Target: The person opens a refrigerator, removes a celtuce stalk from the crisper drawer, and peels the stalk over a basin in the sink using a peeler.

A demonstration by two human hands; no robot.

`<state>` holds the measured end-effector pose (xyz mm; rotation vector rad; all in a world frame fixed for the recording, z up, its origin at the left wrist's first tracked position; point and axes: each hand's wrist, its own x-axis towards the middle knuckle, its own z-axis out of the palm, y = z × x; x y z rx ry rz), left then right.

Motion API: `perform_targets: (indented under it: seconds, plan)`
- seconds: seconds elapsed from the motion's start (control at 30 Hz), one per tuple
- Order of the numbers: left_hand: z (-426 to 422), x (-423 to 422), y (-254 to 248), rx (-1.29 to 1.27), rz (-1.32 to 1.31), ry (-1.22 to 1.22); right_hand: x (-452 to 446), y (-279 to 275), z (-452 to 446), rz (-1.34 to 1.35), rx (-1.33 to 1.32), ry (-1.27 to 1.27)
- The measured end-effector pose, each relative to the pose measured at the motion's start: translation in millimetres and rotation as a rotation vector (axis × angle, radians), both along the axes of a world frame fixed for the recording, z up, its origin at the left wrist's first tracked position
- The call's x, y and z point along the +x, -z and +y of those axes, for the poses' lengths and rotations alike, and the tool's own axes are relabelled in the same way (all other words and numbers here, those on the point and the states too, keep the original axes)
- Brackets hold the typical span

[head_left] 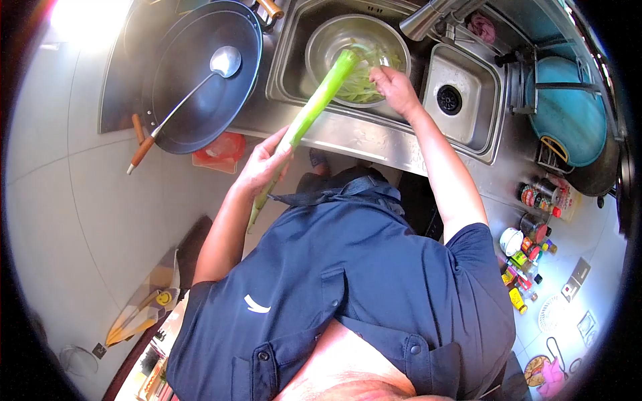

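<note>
A long, pale green celtuce stem (311, 110) slants up over the sink, its thick end above a steel bowl (321, 37) and its thin end pointing down toward my body. My left hand (266, 159) is closed round its lower part. Close to the thick end, my right hand (396, 90) is closed with the fingers pinched over the bowl's right side; what they hold is too blurred to make out. Thin green peelings (361, 90) lie inside the bowl, which sits in the larger sink basin (284, 77).
To the left, a large dark wok (194, 63) holds a metal ladle (226, 61); its handle sticks out past the counter edge. A smaller basin (461, 123) and a faucet (424, 20) are at right. Several bottles (518, 301) and a teal basin (568, 113) stand farther right.
</note>
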<state>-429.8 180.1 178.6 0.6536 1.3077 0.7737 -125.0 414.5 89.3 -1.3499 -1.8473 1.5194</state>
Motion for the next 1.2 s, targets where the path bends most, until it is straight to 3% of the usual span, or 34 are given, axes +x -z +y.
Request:
perform_targets:
  seconds: [0.13,0.27,0.33,0.43,0.7,0.97,1.2]
  plan:
    - [2.3,0.1,-4.3,-0.004,0.021,0.011,-11.2,-44.1,-15.5,-0.048,0.039,-0.195]
    - [-0.1,-3.1,-3.7,0.022,0.038,0.041,-7.2,-26.6,-1.6,-0.091,-0.009,-0.202]
    - [-0.3,-4.2,-3.6,-0.002,0.039,0.039,1.1,1.1,16.3,-0.268,-0.014,-0.009]
    - [-6.0,-7.7,2.8,0.032,0.035,0.045,18.1,2.9,20.5,-0.273,0.062,0.091]
    - [-5.6,-4.5,4.0,0.029,-0.068,0.001,14.9,-1.4,11.5,-0.132,0.008,0.186]
    - [-1.9,-2.3,0.2,0.013,-0.143,-0.062,0.7,-17.9,-4.9,0.080,-0.013,0.028]
    - [-2.1,-6.0,0.0,0.031,-0.105,-0.016,-24.0,-64.8,-23.3,0.038,0.130,-0.142]
